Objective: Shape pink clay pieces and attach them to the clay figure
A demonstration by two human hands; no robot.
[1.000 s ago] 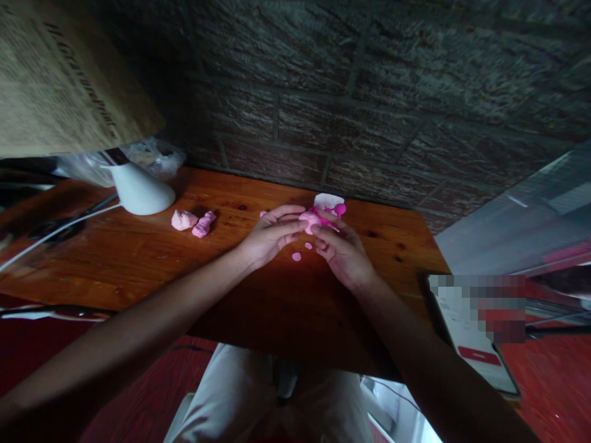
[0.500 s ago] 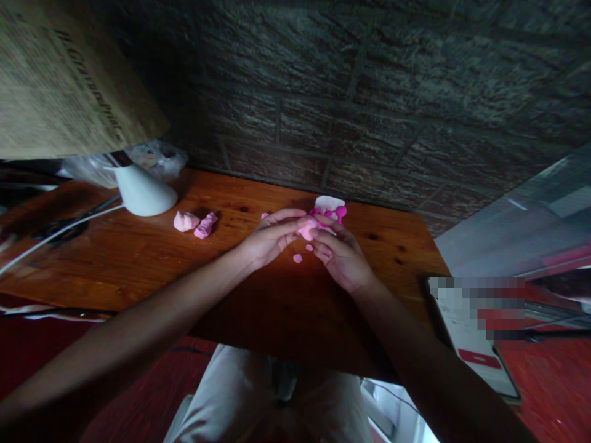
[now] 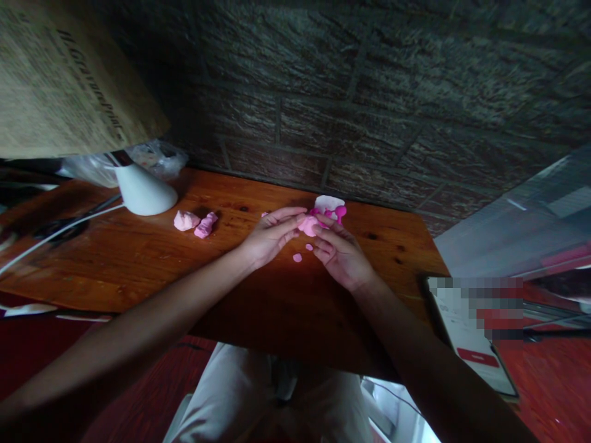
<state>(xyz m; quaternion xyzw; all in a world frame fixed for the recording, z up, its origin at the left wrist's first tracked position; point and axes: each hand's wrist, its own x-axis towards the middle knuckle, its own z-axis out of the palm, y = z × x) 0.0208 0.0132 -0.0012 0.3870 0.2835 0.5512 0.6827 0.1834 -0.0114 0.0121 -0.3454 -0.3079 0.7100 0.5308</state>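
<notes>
Between the fingertips of both hands is a lump of light pink modelling clay [image 3: 308, 226], held just above the table. My left hand [image 3: 270, 237] pinches its left side with thumb and fingers, while my right hand [image 3: 340, 251] grips the right side. Two small flat pink clay bits [image 3: 297, 258] lie on the wood below the fingers. Just behind the hands stands a bright magenta object [image 3: 340, 212] with a white piece [image 3: 329, 202] at its back, partly covered by my right fingers. Another pink scrap [image 3: 265, 215] peeks out beyond my left hand.
Two larger pink clay lumps [image 3: 186, 220] rest on the wooden table [image 3: 138, 264] to the left. Beside them is a lamp with a white base [image 3: 144, 191] and a printed shade [image 3: 69, 80]. A phone or tablet [image 3: 475, 344] lies at right. A dark stone wall [image 3: 286, 92] rises behind.
Both hands stay in nearly the same place. The clay between the fingers has turned slightly, and the right fingertips have shifted a little on it.
</notes>
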